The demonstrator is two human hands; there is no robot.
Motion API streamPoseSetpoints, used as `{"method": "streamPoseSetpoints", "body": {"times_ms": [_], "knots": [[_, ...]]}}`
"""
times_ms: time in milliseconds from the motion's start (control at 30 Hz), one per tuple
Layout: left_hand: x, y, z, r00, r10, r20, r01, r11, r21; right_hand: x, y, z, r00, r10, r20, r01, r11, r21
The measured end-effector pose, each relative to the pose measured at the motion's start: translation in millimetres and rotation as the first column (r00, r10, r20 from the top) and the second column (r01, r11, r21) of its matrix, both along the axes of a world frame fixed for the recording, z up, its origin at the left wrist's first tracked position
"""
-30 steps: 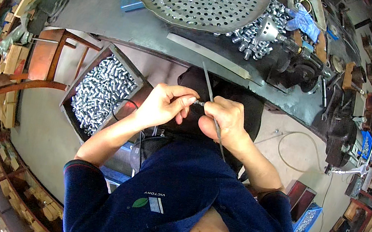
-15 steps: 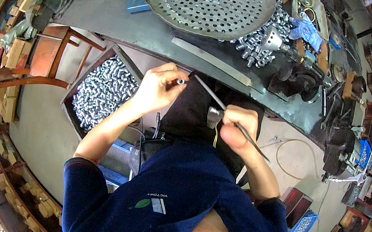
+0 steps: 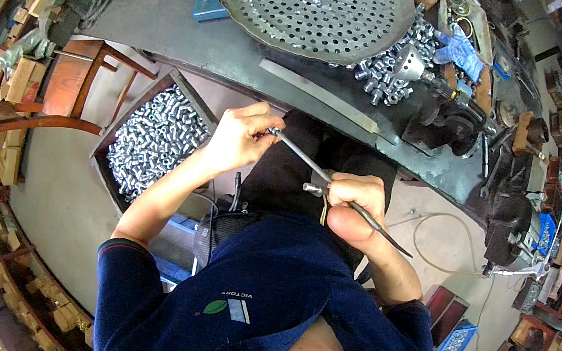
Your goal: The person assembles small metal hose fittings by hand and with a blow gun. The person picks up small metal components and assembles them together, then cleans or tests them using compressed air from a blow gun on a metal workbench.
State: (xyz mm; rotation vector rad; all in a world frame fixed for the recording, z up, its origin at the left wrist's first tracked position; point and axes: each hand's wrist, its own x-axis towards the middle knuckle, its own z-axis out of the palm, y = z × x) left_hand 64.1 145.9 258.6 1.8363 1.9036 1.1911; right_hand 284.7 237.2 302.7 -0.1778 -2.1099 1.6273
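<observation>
My left hand [image 3: 244, 137] is closed, pinching a small silver metal fitting [image 3: 273, 130] between thumb and fingertips. In my right hand [image 3: 358, 202], wrapped in the fingers, is a slim grey round file [image 3: 303, 155] with a dark tapered tail. The file's far tip meets the fitting at my left fingertips; whether it sits inside the hole, I cannot tell. A short silver cylinder [image 3: 313, 189] shows just left of my right hand, its far end hidden. Beside my left forearm, a dark-rimmed box [image 3: 100, 154] holds a heap of similar fittings.
Ahead is a dark workbench [image 3: 164, 29] bearing a round perforated metal tray [image 3: 272, 3], a flat metal bar [image 3: 317, 94], piled fittings [image 3: 378, 80], a drill-like machine [image 3: 450, 100] and a blue glove [image 3: 459, 53]. A wooden chair [image 3: 74, 81] stands left; a hose [image 3: 424, 255] loops over the floor.
The file's tip has moved left and down to the fitting, which it stood apart from before. My left fingers have closed further around the fitting. The silver cylinder has shifted and turned.
</observation>
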Motion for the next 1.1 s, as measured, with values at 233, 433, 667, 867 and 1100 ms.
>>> {"method": "streamPoseSetpoints", "body": {"times_ms": [233, 433, 667, 867, 1100], "knots": [[21.7, 8.7, 11.4, 0.964, -0.182, -0.193, 0.2, 0.977, 0.078, -34.9, -1.6, -31.8, 0.995, -0.103, -0.006, 0.103, 0.982, 0.157], [-0.7, 33.6, 12.1, 0.953, -0.09, -0.29, 0.127, 0.986, 0.111, 12.2, -4.3, -2.8, 0.975, -0.207, -0.084, 0.211, 0.976, 0.053], [-72.8, 113.5, 29.6, 0.896, 0.102, -0.433, -0.031, 0.985, 0.169, 74.4, -28.2, -1.4, 0.94, -0.34, -0.035, 0.34, 0.94, 0.006], [-123.9, 153.2, 18.1, 0.811, 0.064, -0.581, -0.133, 0.988, -0.076, 102.4, -37.4, -27.4, 0.892, -0.43, -0.139, 0.423, 0.903, -0.072], [-152.6, 167.9, 5.1, 0.808, 0.029, -0.588, -0.17, 0.968, -0.185, 144.6, -14.0, -58.3, 0.884, -0.445, -0.141, 0.406, 0.882, -0.239]]}}
